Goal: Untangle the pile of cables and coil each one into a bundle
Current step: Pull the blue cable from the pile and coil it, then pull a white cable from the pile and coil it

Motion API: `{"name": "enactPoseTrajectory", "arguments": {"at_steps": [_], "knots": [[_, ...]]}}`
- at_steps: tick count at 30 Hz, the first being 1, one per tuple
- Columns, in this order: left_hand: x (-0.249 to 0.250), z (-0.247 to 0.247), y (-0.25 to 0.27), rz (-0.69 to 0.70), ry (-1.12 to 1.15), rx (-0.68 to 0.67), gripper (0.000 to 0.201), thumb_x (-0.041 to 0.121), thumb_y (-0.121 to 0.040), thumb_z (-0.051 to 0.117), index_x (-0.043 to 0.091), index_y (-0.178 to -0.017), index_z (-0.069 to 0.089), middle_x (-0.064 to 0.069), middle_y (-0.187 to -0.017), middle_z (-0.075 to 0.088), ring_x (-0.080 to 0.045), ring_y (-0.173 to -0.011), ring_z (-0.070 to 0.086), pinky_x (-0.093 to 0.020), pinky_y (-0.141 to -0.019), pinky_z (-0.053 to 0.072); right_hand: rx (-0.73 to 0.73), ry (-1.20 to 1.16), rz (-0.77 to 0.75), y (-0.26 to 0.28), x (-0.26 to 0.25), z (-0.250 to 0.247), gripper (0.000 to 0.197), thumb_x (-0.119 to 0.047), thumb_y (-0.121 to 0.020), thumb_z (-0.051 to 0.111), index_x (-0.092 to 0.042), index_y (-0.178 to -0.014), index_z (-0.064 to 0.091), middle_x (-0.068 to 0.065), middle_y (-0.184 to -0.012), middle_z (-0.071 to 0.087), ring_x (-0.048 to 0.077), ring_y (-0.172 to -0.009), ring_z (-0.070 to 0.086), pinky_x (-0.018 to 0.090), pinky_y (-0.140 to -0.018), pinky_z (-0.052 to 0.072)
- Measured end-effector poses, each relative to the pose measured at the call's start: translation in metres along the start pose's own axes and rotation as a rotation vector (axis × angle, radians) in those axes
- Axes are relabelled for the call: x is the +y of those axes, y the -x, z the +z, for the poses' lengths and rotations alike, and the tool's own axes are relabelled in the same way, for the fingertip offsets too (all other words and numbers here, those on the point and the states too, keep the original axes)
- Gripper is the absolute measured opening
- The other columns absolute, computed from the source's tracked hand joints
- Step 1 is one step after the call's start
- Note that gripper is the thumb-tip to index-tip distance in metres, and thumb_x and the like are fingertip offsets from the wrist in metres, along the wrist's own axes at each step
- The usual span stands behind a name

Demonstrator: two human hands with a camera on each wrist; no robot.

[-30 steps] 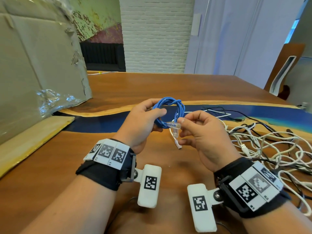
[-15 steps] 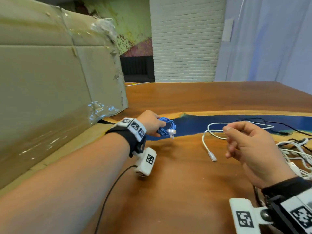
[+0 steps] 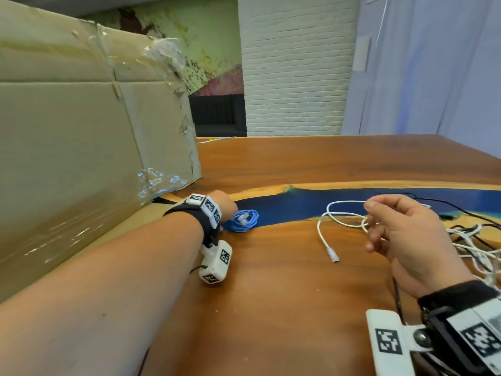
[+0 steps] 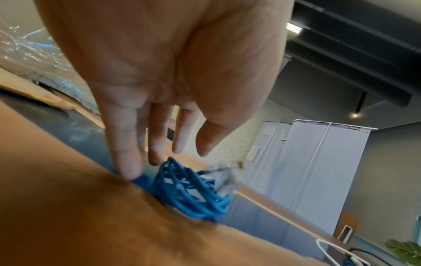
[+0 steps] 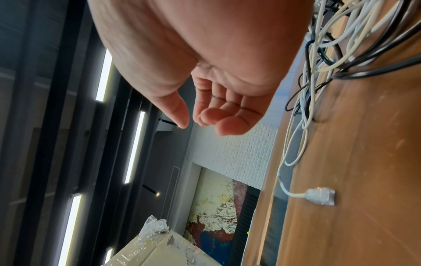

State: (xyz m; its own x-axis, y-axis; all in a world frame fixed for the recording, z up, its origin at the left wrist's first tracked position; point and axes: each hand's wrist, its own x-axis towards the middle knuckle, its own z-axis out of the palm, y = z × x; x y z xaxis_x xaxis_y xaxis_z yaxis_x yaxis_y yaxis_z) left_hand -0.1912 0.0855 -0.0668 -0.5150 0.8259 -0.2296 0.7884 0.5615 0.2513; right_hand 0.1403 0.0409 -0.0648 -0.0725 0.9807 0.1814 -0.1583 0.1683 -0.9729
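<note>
A coiled blue cable bundle (image 3: 243, 220) (image 4: 193, 190) with clear plugs lies on the table by the blue resin strip. My left hand (image 3: 226, 210) (image 4: 159, 162) hovers right over it with straight fingers, and one fingertip touches the table beside the coil. My right hand (image 3: 376, 226) (image 5: 193, 122) hangs above the table with loosely curled fingers and holds nothing. Under it a white cable (image 3: 322, 232) (image 5: 284, 181) loops out of the tangled pile (image 3: 482, 248) (image 5: 330, 45) and ends in a clear plug (image 3: 333, 255) (image 5: 321, 196).
A big taped cardboard box (image 3: 81, 158) stands on the table at the left, close behind the blue bundle. The wooden table (image 3: 284, 308) has a blue resin strip (image 3: 298, 204) across it. Black and white cables crowd the right edge.
My left hand carried the blue bundle leftward, set it on the table and let go. My right hand released the plug and drew back right, over the white cable.
</note>
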Motion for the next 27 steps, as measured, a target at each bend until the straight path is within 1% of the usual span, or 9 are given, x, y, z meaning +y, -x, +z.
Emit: {"name": "enactPoseTrajectory", "arguments": {"at_steps": [2, 5, 9, 12, 14, 17, 19, 24, 27], "knots": [[0.004, -0.004, -0.002, 0.032, -0.067, 0.01, 0.033, 0.02, -0.104, 0.05, 0.003, -0.132, 0.057, -0.007, -0.114, 0.059, -0.027, -0.101, 0.059, -0.031, -0.087, 0.047, 0.019, -0.019, -0.002, -0.001, -0.001, -0.004, 0.004, -0.015, -0.099, 0.065, -0.014, -0.101, 0.067, 0.005, -0.078, 0.057, 0.015, -0.054, 0.048, 0.036, -0.053, 0.047], [0.034, -0.015, 0.018, 0.129, 0.003, 0.109, 0.021, 0.023, -0.102, 0.049, 0.01, -0.108, 0.065, -0.006, -0.103, 0.063, -0.026, -0.087, 0.056, -0.032, -0.077, 0.045, 0.046, -0.043, -0.001, -0.005, -0.003, -0.007, 0.003, -0.014, -0.099, 0.064, -0.015, -0.1, 0.066, 0.004, -0.078, 0.056, 0.015, -0.052, 0.047, 0.035, -0.052, 0.047], [0.097, -0.01, 0.042, 0.327, 0.124, 0.188, 0.026, 0.025, -0.097, 0.057, 0.01, -0.11, 0.074, -0.008, -0.108, 0.075, -0.029, -0.1, 0.069, -0.039, -0.087, 0.056, 0.016, 0.078, -0.038, -0.014, -0.011, -0.022, 0.006, -0.019, -0.098, 0.068, -0.017, -0.103, 0.067, 0.007, -0.088, 0.062, 0.014, -0.054, 0.056, 0.037, -0.057, 0.053], [0.15, 0.013, 0.063, 0.451, 0.115, 0.065, 0.027, 0.022, -0.098, 0.06, 0.006, -0.116, 0.071, -0.011, -0.106, 0.075, -0.031, -0.101, 0.071, -0.043, -0.087, 0.059, 0.003, 0.235, -0.054, -0.022, -0.02, -0.045, 0.011, -0.026, -0.096, 0.07, -0.021, -0.106, 0.069, 0.004, -0.098, 0.068, 0.017, -0.073, 0.066, 0.039, -0.069, 0.057], [0.177, 0.033, 0.069, 0.476, 0.068, -0.069, 0.031, 0.024, -0.1, 0.059, 0.001, -0.121, 0.064, -0.013, -0.097, 0.074, -0.03, -0.086, 0.073, -0.038, -0.07, 0.06, 0.039, 0.222, -0.033, -0.027, -0.022, -0.059, 0.009, -0.027, -0.096, 0.069, -0.024, -0.105, 0.069, 0.004, -0.101, 0.068, 0.017, -0.08, 0.067, 0.038, -0.071, 0.055], [0.201, 0.059, 0.068, 0.434, 0.036, -0.191, 0.028, 0.032, -0.099, 0.062, 0.004, -0.094, 0.062, -0.007, -0.07, 0.065, -0.02, -0.057, 0.061, -0.027, -0.049, 0.048, 0.089, 0.207, 0.026, -0.031, -0.018, -0.069, 0.009, -0.029, -0.096, 0.068, -0.026, -0.105, 0.068, 0.001, -0.106, 0.068, 0.017, -0.088, 0.068, 0.038, -0.072, 0.052], [0.205, 0.063, 0.066, 0.457, -0.008, -0.143, 0.033, 0.034, -0.095, 0.066, 0.011, -0.074, 0.056, -0.002, -0.068, 0.056, -0.017, -0.056, 0.051, -0.026, -0.052, 0.041, 0.11, 0.199, 0.049, -0.033, -0.013, -0.071, 0.01, -0.028, -0.096, 0.068, -0.025, -0.106, 0.066, -0.001, -0.105, 0.067, 0.017, -0.089, 0.066, 0.038, -0.072, 0.053], [0.186, 0.042, 0.071, 0.531, 0.428, 0.04, 0.013, 0.022, -0.091, 0.067, 0.011, -0.084, 0.065, -0.005, -0.077, 0.059, -0.024, -0.069, 0.055, -0.028, -0.058, 0.045, 0.124, 0.229, 0.094, -0.032, -0.009, -0.065, 0.022, -0.028, -0.097, 0.068, -0.027, -0.117, 0.062, 0.0, -0.115, 0.064, 0.018, -0.102, 0.063, 0.049, -0.091, 0.057], [0.176, 0.044, 0.08, 0.549, 0.468, -0.014, 0.012, 0.023, -0.095, 0.067, 0.013, -0.092, 0.072, -0.008, -0.085, 0.061, -0.026, -0.073, 0.056, -0.032, -0.064, 0.051, 0.121, 0.247, 0.109, -0.028, -0.005, -0.06, 0.03, -0.025, -0.097, 0.066, -0.026, -0.126, 0.059, 0.001, -0.124, 0.062, 0.016, -0.105, 0.061, 0.049, -0.099, 0.054]]}}
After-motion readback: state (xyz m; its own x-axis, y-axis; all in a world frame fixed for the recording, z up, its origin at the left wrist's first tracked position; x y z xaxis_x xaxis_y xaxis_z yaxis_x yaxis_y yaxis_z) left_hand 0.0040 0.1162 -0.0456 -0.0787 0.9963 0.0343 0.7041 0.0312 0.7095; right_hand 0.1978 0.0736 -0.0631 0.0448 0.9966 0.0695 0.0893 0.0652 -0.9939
